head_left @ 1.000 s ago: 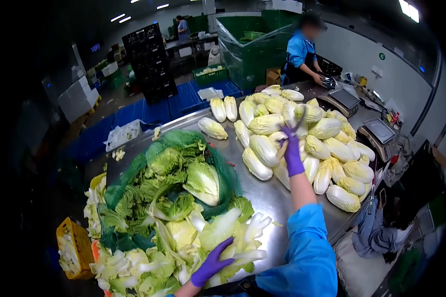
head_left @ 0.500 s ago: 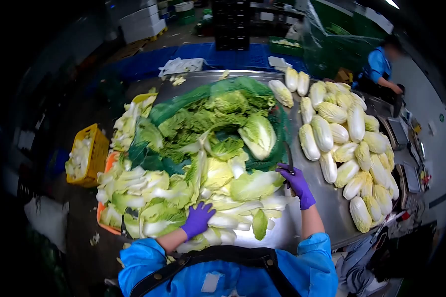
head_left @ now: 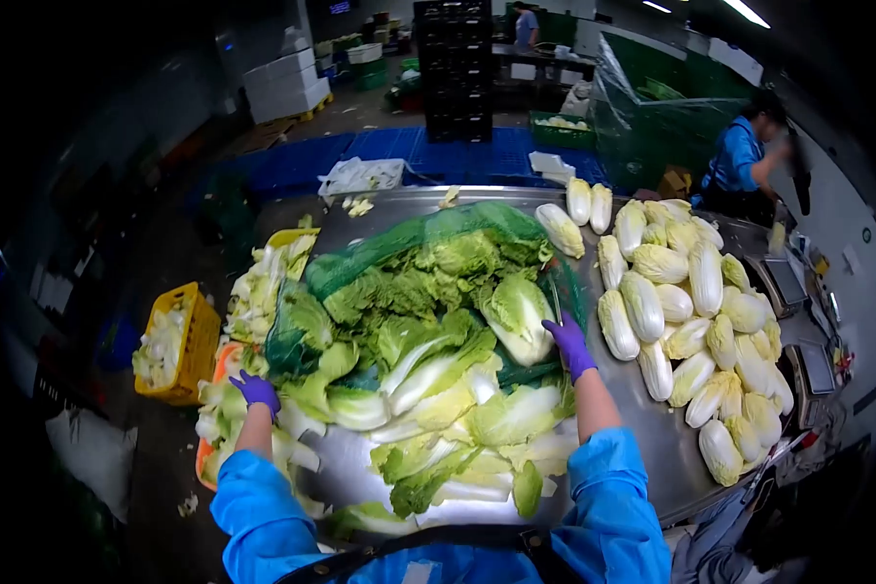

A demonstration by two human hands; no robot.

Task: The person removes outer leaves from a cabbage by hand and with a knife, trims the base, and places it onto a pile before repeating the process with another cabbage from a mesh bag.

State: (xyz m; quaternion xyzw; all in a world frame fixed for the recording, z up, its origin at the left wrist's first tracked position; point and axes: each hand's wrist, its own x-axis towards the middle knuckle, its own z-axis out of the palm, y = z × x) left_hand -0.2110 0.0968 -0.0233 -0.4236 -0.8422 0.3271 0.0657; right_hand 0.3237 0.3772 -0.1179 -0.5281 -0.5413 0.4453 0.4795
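My left hand (head_left: 257,392), in a purple glove, is at the left over the orange crate (head_left: 202,457), its fingers spread among loose cabbage leaves (head_left: 236,426). My right hand (head_left: 569,348), also gloved, is closed round a knife, whose dark thin blade (head_left: 555,297) points away from me. Right beside that hand lies a napa cabbage (head_left: 519,318), white base toward me, in the opened green net bag (head_left: 428,234). Green outer leaves (head_left: 409,268) fill the rest of the bag. Loose pale leaves (head_left: 516,419) cover the steel table (head_left: 346,467) before me.
Trimmed cabbages (head_left: 660,263) are piled on the right side. A yellow crate (head_left: 197,336) of leaf scraps stands on the floor at left. Scales (head_left: 816,370) line the right edge. A co-worker (head_left: 745,156) in blue is at the far right; another person (head_left: 526,27) is farther back.
My left hand has moved left from the middle leaf heap to the orange crate, and leaves there have shifted, baring some steel. My right hand has moved forward to the cabbage with the knife.
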